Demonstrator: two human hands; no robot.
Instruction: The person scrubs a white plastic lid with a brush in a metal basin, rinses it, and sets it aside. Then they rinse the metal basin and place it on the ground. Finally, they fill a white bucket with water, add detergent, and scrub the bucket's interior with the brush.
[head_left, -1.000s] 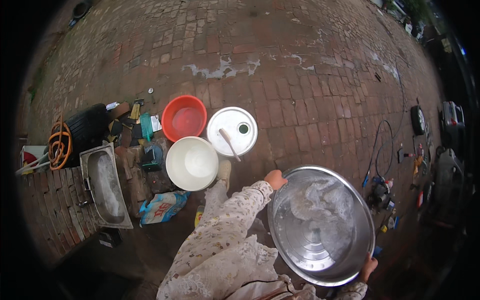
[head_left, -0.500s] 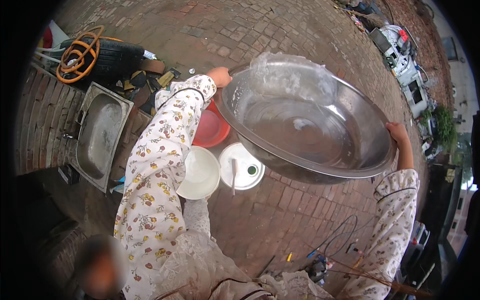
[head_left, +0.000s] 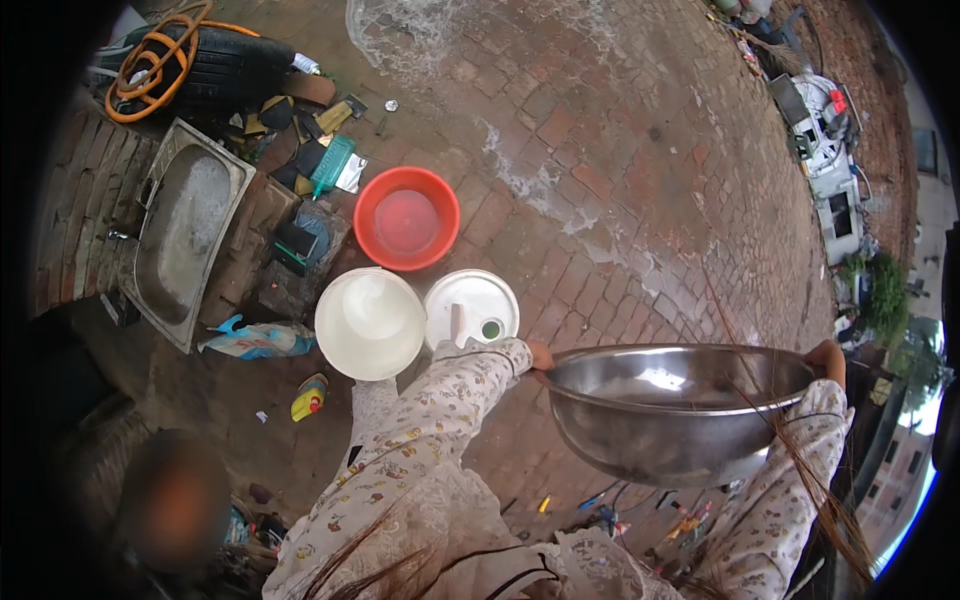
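Observation:
A large stainless steel basin point(head_left: 650, 440) hangs above the brick paving at the lower right, between my two hands. My left hand point(head_left: 541, 355) is closed on its left rim, and my right hand point(head_left: 828, 358) grips the rim on the far right. The basin sits nearly level, and its inside shows only in part. Left of my left hand is a white bucket lid point(head_left: 490, 290) with a dark green round spot and a pale stick-like piece on it. A white bucket point(head_left: 370, 325) and a red plastic basin point(head_left: 407, 218) stand beside that lid.
Water and foam point(head_left: 530, 180) spread over the brick ground ahead. To the left are a metal sink point(head_left: 190, 235), a black tyre point(head_left: 225, 75) with an orange hose point(head_left: 160, 65), a teal plastic container point(head_left: 332, 165) and a yellow bottle point(head_left: 309, 397). Scrap machinery point(head_left: 825, 160) lines the far right.
The steel basin has come nearer and tipped back toward level, both hands still on its rim. Water and suds now lie across the paving ahead. The red basin is fully uncovered.

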